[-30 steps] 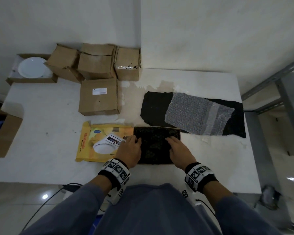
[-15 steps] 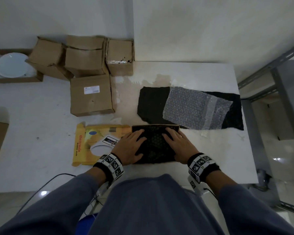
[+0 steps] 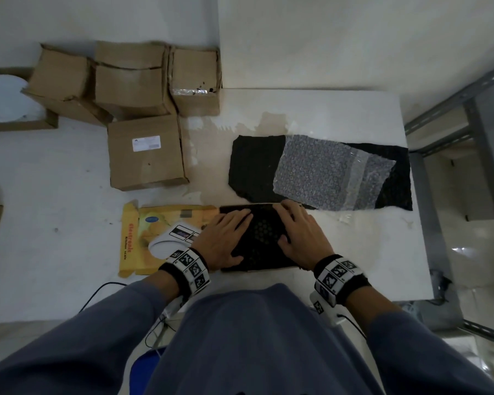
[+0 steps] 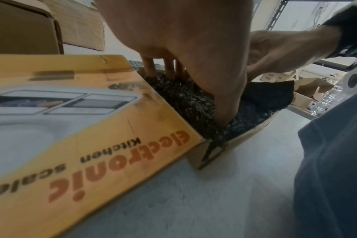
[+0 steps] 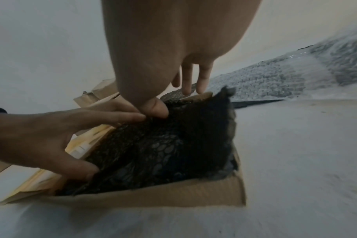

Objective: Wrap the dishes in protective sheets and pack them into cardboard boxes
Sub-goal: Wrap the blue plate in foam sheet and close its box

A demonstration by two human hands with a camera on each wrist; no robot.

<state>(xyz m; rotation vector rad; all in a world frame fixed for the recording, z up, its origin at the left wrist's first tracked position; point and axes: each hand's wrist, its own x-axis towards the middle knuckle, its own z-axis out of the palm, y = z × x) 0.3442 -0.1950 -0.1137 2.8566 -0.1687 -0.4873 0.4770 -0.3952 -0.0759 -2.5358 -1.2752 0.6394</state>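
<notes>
Both hands lie flat with fingers spread, left hand [image 3: 226, 240] and right hand [image 3: 300, 238] pressing a black bubble-wrapped bundle [image 3: 264, 235] down into an open cardboard box [image 5: 153, 199] at the table's [image 3: 368, 252] near edge (yellow lid [image 3: 143, 238] flipped open leftward).

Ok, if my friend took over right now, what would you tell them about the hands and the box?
Left hand and right hand: both flat, fingers pressing the black bubble wrap bundle down into the open yellow box.
Lid flap: folded open to the left.
Done: one bundle sits in the box; what it wraps is hidden.
Left: close the flap. A white plate waits unwrapped far left; spare black sheet and clear bubble wrap lie behind the box.
</notes>
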